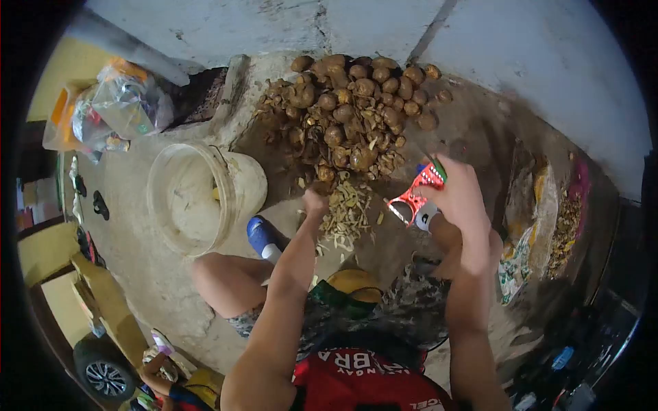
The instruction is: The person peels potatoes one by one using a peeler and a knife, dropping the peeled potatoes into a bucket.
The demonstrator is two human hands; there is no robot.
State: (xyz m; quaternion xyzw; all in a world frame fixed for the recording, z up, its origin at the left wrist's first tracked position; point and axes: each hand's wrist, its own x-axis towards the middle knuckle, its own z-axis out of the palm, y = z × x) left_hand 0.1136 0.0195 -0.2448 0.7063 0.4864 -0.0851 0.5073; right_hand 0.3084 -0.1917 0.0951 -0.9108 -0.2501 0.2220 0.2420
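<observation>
**Red peeler [426, 180] in the right hand [458, 193], left hand [315, 202] beside the strips**

The right fingers are clamped on the red peeler, held above the floor [483, 130] near the right knee, its metal end pointing toward the middle. The left hand is low, at the near edge of the heap of brown roots [343, 113]; its fingertips are hidden, so I cannot tell whether they are apart, together or on something. Pale strips [349, 216] lie between the two hands, just below the heap.

Left of the left hand, past the blue shoe [259, 234], is a whitish bucket [250, 185], its wide mouth turned to the left of the view. A small yellow patch shows at its inner wall; I cannot tell what it is. Farther up and left are clear plastic bags [130, 109], their contents hard to make out. On the far right, an opened sack [545, 222] lies beside brownish-yellow scraps [567, 222].

The pale wall [384, 27] bounds the heap's far side. Room to move lies on the floor between heap and sack, and left of the bucket.
</observation>
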